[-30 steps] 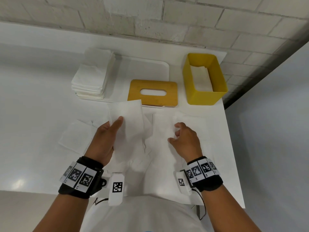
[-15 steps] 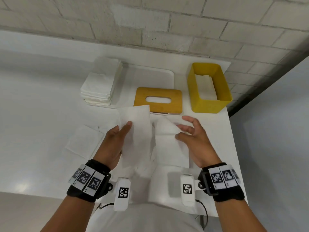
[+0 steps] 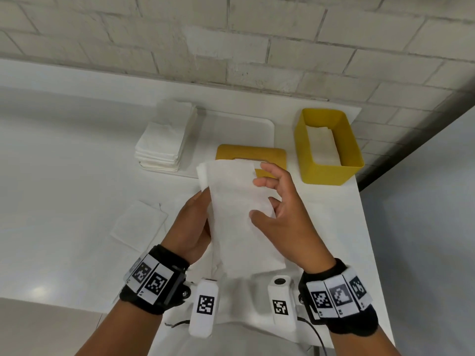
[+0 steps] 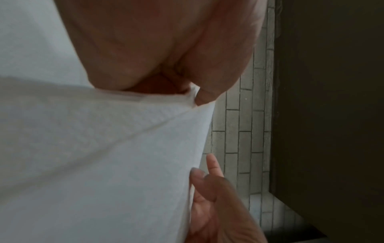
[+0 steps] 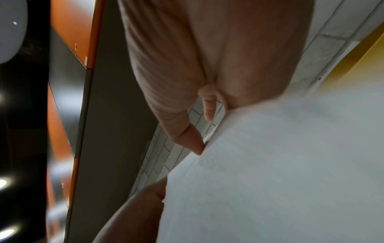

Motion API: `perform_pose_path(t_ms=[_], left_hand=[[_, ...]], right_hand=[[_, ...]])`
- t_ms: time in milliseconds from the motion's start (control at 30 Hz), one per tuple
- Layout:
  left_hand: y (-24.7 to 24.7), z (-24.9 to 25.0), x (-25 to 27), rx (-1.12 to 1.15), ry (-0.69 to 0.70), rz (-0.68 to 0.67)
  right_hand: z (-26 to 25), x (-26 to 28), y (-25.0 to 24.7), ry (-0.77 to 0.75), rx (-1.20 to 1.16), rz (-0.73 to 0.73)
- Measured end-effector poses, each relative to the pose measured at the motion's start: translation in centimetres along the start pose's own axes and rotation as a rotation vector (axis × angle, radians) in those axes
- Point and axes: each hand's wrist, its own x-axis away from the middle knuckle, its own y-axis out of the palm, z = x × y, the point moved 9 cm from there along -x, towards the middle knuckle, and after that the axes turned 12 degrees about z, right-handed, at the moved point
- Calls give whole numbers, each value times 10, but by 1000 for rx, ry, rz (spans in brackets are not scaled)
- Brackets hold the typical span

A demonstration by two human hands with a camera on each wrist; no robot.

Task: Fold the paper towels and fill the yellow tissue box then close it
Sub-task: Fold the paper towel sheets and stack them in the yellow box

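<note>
In the head view, a folded paper towel [image 3: 239,214] was held above the white table [image 3: 64,201], in front of the yellow tissue box [image 3: 329,147], which stood open with folded towels [image 3: 322,143] inside. The towel was gripped along its edge by the left hand [image 3: 191,227], whose fingers were hidden behind the sheet, and pinched on the other edge by the right hand [image 3: 285,214], its remaining fingers spread loosely. The wooden lid [image 3: 270,156], just left of the box, was partly covered by the towel. Further left of the box, a stack of towels [image 3: 164,142] rested on a white tray [image 3: 244,132], and one flat sheet [image 3: 138,222] lay nearer the person. In the left wrist view, the towel [image 4: 104,164] was seen blurred, the thumb [image 4: 209,92] pressed onto its upper edge, the right hand's fingers [image 4: 212,166] at its side. In the right wrist view, the towel [image 5: 280,164] filled the lower right, a fingertip [image 5: 195,144] touching its edge; the box [image 5: 353,62] was cut off to a yellow strip.
</note>
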Motion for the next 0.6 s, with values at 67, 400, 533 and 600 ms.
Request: perform_pose_path(t_ms=[67, 400, 533, 600], left_hand=[[2, -3, 1, 40, -33, -28], [5, -17, 1, -29, -82, -63], [-2, -22, -3, -80, -98, -10], [-3, -24, -4, -103, -99, 1]], right_hand=[[1, 0, 0, 2, 8, 11], [6, 7, 3, -18, 51, -7], [5, 10, 5, -38, 79, -58], [7, 11, 8, -39, 80, -92]])
